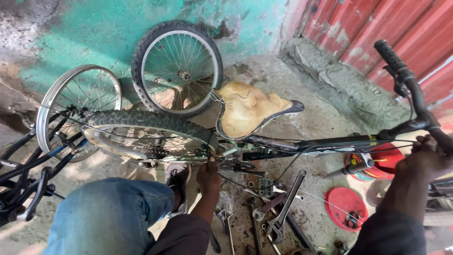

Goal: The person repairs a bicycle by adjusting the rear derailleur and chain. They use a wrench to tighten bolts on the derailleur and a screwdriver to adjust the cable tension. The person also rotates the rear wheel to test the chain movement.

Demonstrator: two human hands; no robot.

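Concrete floor lay strewn with wrenches (283, 208); the bicycle (264, 141) looked stiff, heavyish — left hand (208, 177) pinched near its chainring, right hand (427, 158) closed around the stem.

Black bike (292, 141) with a torn tan saddle (247, 111). Left hand (208, 177) is down at the chain near the rear wheel (141, 130), right hand (432, 156) grips the handlebar stem. Wrenches (278, 212) scattered on the concrete below, loose wheel (177, 68) leaning against the green wall.
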